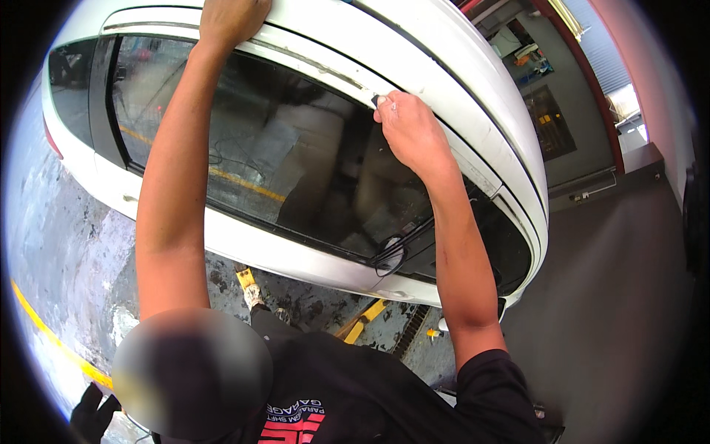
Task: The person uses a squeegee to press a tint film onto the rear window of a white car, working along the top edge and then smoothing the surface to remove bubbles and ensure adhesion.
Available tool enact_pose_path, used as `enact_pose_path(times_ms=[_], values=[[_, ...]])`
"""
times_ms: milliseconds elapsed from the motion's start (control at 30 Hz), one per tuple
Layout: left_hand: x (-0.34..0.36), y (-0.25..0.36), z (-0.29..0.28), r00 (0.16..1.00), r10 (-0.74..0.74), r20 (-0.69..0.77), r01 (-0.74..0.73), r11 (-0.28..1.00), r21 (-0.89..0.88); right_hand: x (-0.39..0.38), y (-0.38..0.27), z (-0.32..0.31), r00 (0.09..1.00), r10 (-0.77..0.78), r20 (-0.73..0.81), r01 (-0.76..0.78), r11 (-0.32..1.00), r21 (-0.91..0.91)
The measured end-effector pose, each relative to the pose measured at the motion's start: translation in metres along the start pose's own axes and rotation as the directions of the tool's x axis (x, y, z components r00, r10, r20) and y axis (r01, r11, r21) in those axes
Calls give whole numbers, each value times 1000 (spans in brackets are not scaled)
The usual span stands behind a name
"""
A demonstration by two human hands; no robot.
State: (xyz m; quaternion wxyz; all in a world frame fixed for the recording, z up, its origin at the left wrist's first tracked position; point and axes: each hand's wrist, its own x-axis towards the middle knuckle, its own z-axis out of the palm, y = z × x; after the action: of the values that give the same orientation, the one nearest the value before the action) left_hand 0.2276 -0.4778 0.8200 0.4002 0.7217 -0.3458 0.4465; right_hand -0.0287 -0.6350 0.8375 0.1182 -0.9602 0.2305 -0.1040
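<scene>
A white car [436, 59] stretches across the view before me. Along the top of its dark side window [296, 148] runs a narrow, grimy strip [310, 65] of the door frame. My right hand [410, 129] is closed, pinching a small black piece [376, 100] against that strip; most of the piece is hidden by the fingers, so its kind is unclear. Farther left, my left hand [233, 18] rests at the roof edge above the window. Its fingers run out of the picture at the top.
Yellow metal arms [362, 322] lie on the stained floor [96, 251] under the car, beside a dark grate [410, 333]. Black cables [392, 255] loop near the window's lower corner. A grey wall [592, 296] stands at the right. Something black and glove-like [95, 411] shows at lower left.
</scene>
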Motion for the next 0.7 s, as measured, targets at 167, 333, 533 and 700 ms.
enact_pose_path(times_ms=[167,333,533,700], values=[[-2,-6,-3,1000,20,-13,-20,1000,6,-2,-20,3,1000,12,-25,-16,989,-148],[-5,-8,1,1000,26,-16,-25,1000,16,-3,-34,11,996,-18,-83,3,983,-184],[-4,-4,-7,999,27,-44,-25,999,39,-1,-46,18,984,-73,-160,30,967,-254],[-5,-4,4,999,39,-13,-39,999,33,3,-42,25,987,-47,-151,3,961,-278]])
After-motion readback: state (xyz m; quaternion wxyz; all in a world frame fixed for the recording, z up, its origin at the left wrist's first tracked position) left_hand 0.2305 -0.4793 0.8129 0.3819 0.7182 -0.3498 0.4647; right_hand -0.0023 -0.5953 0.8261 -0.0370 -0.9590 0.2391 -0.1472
